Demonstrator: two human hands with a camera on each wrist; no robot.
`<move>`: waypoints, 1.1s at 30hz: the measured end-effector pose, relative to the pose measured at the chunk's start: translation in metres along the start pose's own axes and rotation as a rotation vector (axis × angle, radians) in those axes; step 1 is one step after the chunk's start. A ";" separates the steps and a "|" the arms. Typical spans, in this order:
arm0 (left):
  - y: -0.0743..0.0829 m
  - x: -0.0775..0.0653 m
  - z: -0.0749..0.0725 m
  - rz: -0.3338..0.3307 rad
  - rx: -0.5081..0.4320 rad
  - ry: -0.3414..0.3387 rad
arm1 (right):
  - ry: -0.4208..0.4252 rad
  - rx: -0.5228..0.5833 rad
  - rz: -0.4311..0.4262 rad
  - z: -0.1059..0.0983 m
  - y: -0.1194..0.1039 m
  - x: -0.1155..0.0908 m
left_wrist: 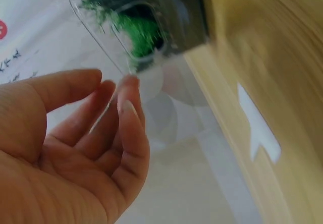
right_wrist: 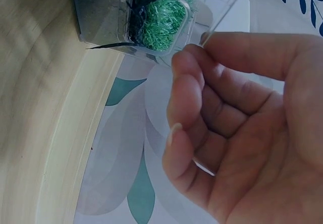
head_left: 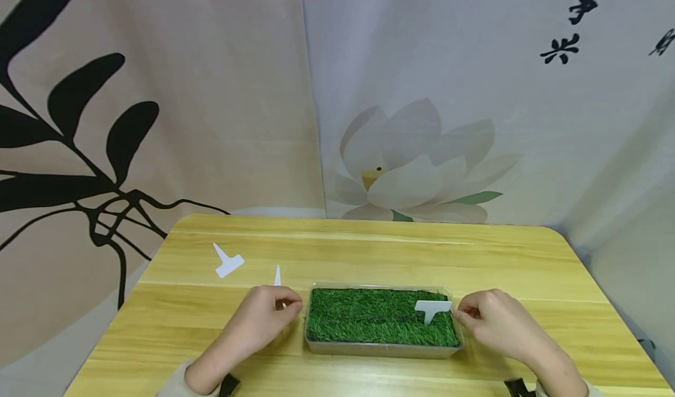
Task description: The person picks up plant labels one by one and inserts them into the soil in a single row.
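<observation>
A clear plastic tray [head_left: 382, 351] filled with green artificial grass [head_left: 364, 318] sits on the table between both hands. At its right end a white T-shaped plant label [head_left: 433, 307] stands in the grass. My right hand [head_left: 495, 321] pinches the tray's right rim between thumb and index finger, its other fingers curled. My left hand [head_left: 263, 312] is at the tray's left end, fingers loosely bent and a small gap between thumb and fingertips [left_wrist: 132, 90], right by the tray corner. Nothing shows in its grasp.
Another white T-shaped label [head_left: 229, 264] lies at the table's back left. The stem of a further label [head_left: 277, 275] shows behind my left hand, which hides the rest. The wooden table [head_left: 369, 250] ends at a printed curtain [head_left: 237, 122].
</observation>
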State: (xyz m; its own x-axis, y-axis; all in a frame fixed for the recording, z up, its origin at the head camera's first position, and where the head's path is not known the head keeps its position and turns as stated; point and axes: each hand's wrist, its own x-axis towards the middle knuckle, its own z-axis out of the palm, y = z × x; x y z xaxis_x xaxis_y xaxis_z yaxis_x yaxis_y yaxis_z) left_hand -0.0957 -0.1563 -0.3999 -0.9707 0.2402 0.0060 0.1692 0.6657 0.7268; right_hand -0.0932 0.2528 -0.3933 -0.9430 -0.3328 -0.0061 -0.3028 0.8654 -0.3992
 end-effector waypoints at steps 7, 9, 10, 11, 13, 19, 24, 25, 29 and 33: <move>-0.014 0.005 -0.005 -0.013 0.162 0.130 | -0.010 0.007 0.005 0.000 0.001 0.001; -0.018 0.008 -0.004 -0.018 0.204 0.131 | -0.013 0.008 0.000 0.000 0.001 0.001; -0.021 0.009 -0.004 -0.019 0.234 0.133 | -0.015 0.010 -0.002 0.000 0.001 0.001; -0.023 0.010 -0.003 -0.021 0.267 0.137 | -0.016 0.012 -0.003 0.000 0.002 0.001; -0.027 0.014 0.000 -0.030 0.345 0.145 | -0.013 0.013 -0.007 0.001 0.002 0.000; -0.035 0.025 0.006 -0.103 0.513 0.086 | -0.006 0.015 -0.003 0.001 0.002 0.000; -0.039 0.032 0.010 -0.126 0.577 0.028 | -0.011 0.027 -0.011 0.001 0.002 0.000; -0.040 0.033 0.011 -0.125 0.586 0.019 | -0.012 0.028 -0.013 0.001 0.003 0.000; -0.044 0.036 0.015 -0.116 0.624 -0.010 | -0.008 0.026 -0.016 0.002 0.003 0.000; -0.047 0.038 0.016 -0.071 0.641 -0.015 | -0.007 0.024 -0.019 0.001 0.003 0.000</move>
State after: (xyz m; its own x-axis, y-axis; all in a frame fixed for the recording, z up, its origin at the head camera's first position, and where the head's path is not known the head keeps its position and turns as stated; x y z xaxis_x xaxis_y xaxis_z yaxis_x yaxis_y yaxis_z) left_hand -0.1376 -0.1671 -0.4443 -0.9816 0.1869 -0.0394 0.1777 0.9693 0.1702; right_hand -0.0944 0.2550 -0.3958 -0.9361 -0.3518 -0.0042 -0.3174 0.8496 -0.4212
